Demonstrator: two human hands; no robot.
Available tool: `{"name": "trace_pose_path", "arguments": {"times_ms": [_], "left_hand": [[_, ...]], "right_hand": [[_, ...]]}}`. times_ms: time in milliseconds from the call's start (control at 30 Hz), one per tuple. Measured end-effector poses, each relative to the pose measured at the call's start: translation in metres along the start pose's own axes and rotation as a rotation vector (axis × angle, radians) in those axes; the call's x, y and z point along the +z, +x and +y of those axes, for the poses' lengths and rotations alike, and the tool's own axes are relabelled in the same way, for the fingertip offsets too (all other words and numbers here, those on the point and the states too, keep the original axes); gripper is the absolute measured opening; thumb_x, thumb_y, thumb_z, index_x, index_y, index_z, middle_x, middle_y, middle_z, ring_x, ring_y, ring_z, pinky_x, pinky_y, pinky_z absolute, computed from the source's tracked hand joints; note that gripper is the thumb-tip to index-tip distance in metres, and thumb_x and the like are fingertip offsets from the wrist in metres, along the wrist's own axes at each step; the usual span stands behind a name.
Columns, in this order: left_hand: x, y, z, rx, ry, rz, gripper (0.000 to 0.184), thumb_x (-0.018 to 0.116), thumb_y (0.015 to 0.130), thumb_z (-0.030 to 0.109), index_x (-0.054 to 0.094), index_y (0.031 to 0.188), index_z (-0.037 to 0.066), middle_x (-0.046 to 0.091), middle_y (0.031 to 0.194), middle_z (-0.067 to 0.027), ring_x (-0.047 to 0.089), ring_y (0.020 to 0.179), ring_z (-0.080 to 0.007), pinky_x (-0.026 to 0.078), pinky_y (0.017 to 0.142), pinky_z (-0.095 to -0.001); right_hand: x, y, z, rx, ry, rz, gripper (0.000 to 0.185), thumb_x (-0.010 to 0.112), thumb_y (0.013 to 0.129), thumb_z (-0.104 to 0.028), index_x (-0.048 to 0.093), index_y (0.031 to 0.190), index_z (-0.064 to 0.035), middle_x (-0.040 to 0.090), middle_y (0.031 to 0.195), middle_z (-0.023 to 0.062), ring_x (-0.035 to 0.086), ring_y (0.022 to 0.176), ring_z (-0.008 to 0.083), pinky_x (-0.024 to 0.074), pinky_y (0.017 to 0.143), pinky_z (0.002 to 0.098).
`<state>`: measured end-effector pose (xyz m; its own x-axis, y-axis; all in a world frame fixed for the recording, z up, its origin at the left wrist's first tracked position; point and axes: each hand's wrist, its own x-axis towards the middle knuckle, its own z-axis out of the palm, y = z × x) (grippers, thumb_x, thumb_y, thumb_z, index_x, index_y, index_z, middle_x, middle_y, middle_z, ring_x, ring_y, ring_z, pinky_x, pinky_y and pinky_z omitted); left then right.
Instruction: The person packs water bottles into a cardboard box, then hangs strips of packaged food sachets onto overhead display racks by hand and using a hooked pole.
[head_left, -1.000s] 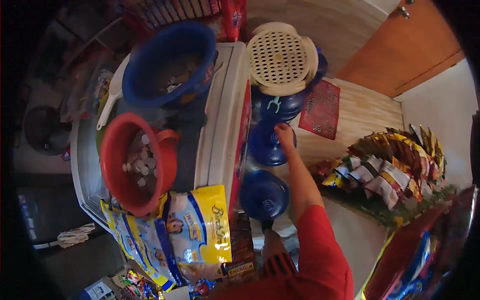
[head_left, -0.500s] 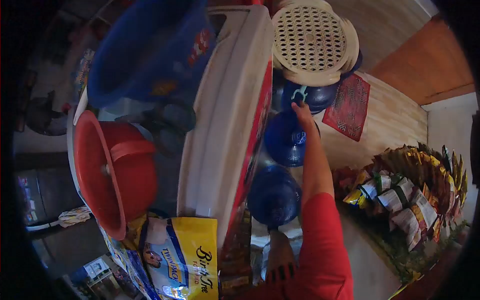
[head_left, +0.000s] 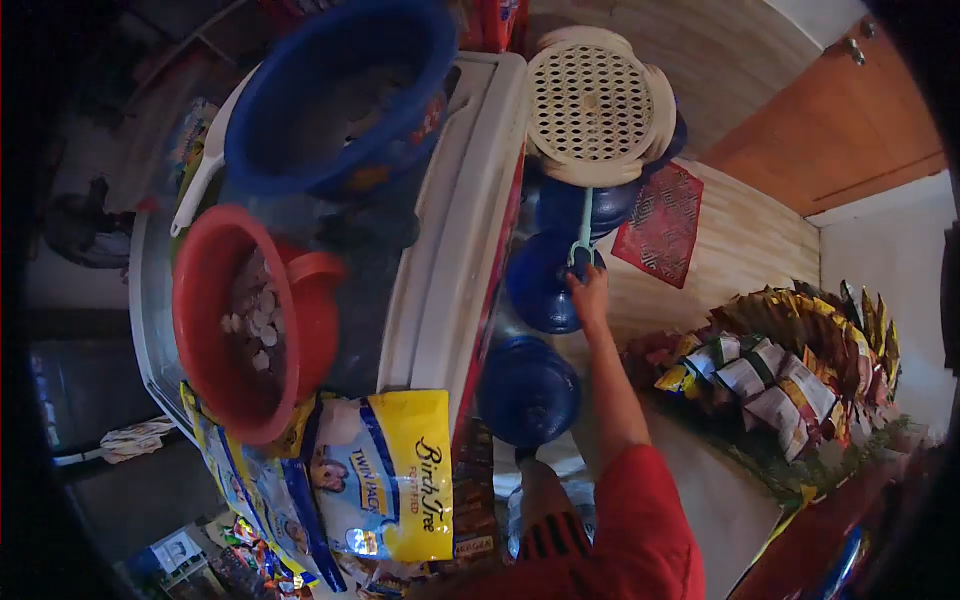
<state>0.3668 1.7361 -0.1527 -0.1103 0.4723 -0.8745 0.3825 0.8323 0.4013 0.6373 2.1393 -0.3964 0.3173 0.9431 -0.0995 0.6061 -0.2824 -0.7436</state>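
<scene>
My right grip [head_left: 591, 290] is clenched on a pale green handle [head_left: 587, 215], over a blue jug [head_left: 538, 290]; cream stool [head_left: 592, 103] beyond.

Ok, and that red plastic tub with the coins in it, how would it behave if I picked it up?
The red plastic tub may feel heavy for its size, since coins lie inside. It stands without sagging, so it should stay stiff. Tilted, it would likely let the coins slide or spill, as the top is wide open.
</scene>
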Motion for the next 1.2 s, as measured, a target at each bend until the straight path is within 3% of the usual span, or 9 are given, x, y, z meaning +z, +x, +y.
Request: {"name": "trace_pose_path", "arguments": {"times_ms": [200,400,500,700,833,933,967,1067,1200], "left_hand": [[-0.003,-0.019,-0.019,0.107,0.014,-0.043,0.050,0.065,0.080,0.039,0.054,0.106,-0.003,0.064,0.087,-0.0145,0.063,0.083,-0.0236,0.048,0.074,-0.0354],[-0.016,-0.024,-0.039,0.378,0.107,-0.145,0.051,0.065,0.080,0.039,0.053,0.106,-0.003,0.064,0.087,-0.0147,0.063,0.083,-0.0242,0.048,0.074,-0.0356],[-0.031,-0.010,-0.045,0.426,0.256,-0.331,0.049,0.066,0.079,0.036,0.050,0.104,-0.002,0.062,0.092,-0.0165,0.063,0.086,-0.0281,0.048,0.072,-0.0368],[-0.045,-0.045,0.023,0.667,0.336,-0.513,0.041,0.068,0.078,0.031,0.051,0.100,0.001,0.064,0.083,-0.0132,0.064,0.078,-0.0260,0.049,0.066,-0.0364],[-0.033,-0.044,0.021,0.735,0.401,-0.406,0.035,0.069,0.076,0.021,0.049,0.099,0.002,0.065,0.083,-0.0123,0.065,0.074,-0.0214,0.050,0.063,-0.0349],[-0.026,-0.070,0.059,0.726,0.203,-0.398,0.037,0.069,0.073,0.011,0.047,0.101,0.003,0.064,0.080,-0.0123,0.064,0.071,-0.0174,0.050,0.061,-0.0316],[-0.016,-0.066,0.063,0.840,0.078,-0.381,0.050,0.070,0.070,0.005,0.045,0.113,0.002,0.063,0.077,-0.0116,0.062,0.066,-0.0149,0.049,0.058,-0.0287],[0.001,-0.073,0.095,1.038,0.090,-0.278,0.068,0.071,0.067,0.003,0.039,0.127,0.004,0.063,0.078,-0.0102,0.062,0.063,-0.0141,0.048,0.056,-0.0282],[0.034,-0.102,0.138,1.135,0.171,-0.450,0.073,0.074,0.065,0.010,0.041,0.130,0.004,0.063,0.074,-0.0095,0.061,0.061,-0.0130,0.048,0.054,-0.0291]], "right_hand": [[-0.038,-0.082,-0.018,-0.013,0.014,0.189,0.046,0.068,0.075,-0.017,0.055,0.115,0.0026,0.052,0.110,0.0241,0.051,0.104,0.0394,0.0424,0.087,0.0407],[-0.123,-0.169,-0.070,0.013,0.101,0.450,0.026,0.068,0.077,-0.013,0.063,0.098,0.0027,0.057,0.093,0.0155,0.058,0.076,0.0259,0.0468,0.070,0.0318],[-0.161,-0.193,-0.077,-0.098,0.159,0.566,0.014,0.062,0.079,-0.004,0.065,0.091,0.0015,0.059,0.087,0.0129,0.058,0.076,0.0245,0.0468,0.070,0.0310],[-0.234,-0.256,-0.126,-0.282,0.067,0.661,0.010,0.055,0.077,0.007,0.060,0.082,-0.0005,0.060,0.085,0.0131,0.060,0.076,0.0268,0.0482,0.067,0.0321],[-0.283,-0.310,-0.169,-0.280,0.076,0.649,0.018,0.052,0.072,0.012,0.058,0.081,-0.0013,0.059,0.087,0.0135,0.060,0.077,0.0282,0.0484,0.067,0.0328],[-0.313,-0.344,-0.190,-0.368,-0.013,0.602,0.025,0.049,0.068,0.014,0.058,0.084,-0.0025,0.058,0.089,0.0136,0.060,0.078,0.0302,0.0485,0.067,0.0332],[-0.323,-0.356,-0.194,-0.420,-0.059,0.550,0.028,0.049,0.066,0.014,0.057,0.087,-0.0036,0.058,0.090,0.0144,0.059,0.081,0.0318,0.0491,0.068,0.0356],[-0.348,-0.393,-0.208,-0.501,-0.195,0.360,0.028,0.052,0.063,0.008,0.055,0.089,-0.0036,0.056,0.091,0.0150,0.058,0.088,0.0323,0.0500,0.071,0.0386],[-0.382,-0.430,-0.234,-0.566,-0.178,0.075,0.032,0.057,0.060,0.003,0.051,0.091,-0.0039,0.054,0.097,0.0150,0.056,0.092,0.0337,0.0505,0.075,0.0396]]}}
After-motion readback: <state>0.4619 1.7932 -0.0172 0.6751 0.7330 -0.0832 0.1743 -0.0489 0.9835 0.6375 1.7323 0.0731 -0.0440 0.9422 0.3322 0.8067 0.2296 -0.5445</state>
